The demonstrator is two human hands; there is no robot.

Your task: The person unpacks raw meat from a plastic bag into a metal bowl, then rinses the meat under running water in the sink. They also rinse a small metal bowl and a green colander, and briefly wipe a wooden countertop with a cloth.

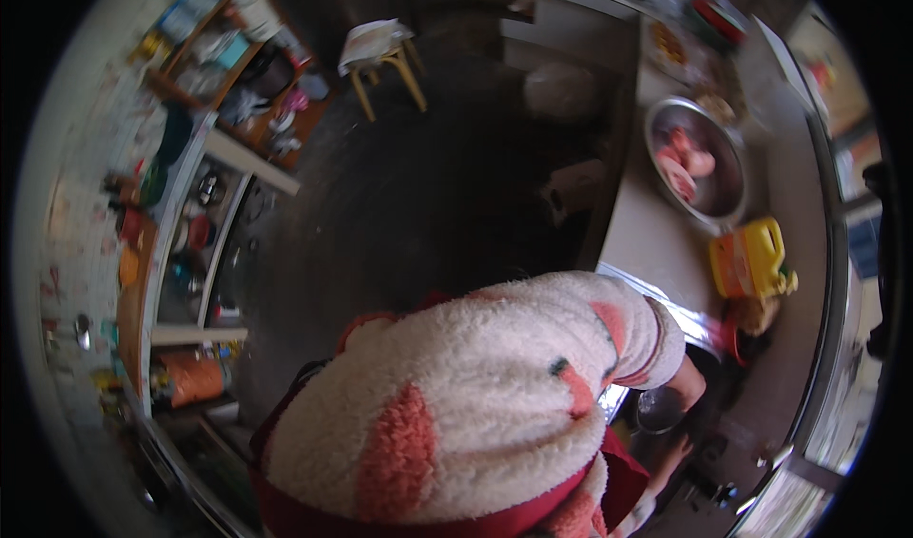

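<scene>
1. As you lean toward the counter (632, 220) at the right of the view, your left hand (689, 386) is just beside a round, dark vessel (659, 411); its fingers are lost in shadow, so you cannot tell from here whether they are apart, together or clamped on the rim.
2. Your right hand (676, 451) reaches in from below, near the vessel's lower edge; the finger shape is blurred, and you cannot tell whether it grips or touches anything.
3. You have the vessel between your two hands, over a dark recess beside a bright metal edge (669, 305).
4. Your left sleeve (580, 334), white and fluffy with pinkish-red patches, crosses the middle of the view; red cloth (623, 471) shows below it.
5. Farther up the counter from your hands stands a yellow jug (761, 258) with a handle, and past it a wide metal bowl (725, 179) with raw pink meat (679, 165) inside.
6. Behind you, at the left, shelves (181, 335) hold kitchen goods, among them an orange-red container (195, 377).
7. Toward the top, you have a stool (382, 46) with pale legs and a whitish cover on the dark floor (409, 196).
</scene>
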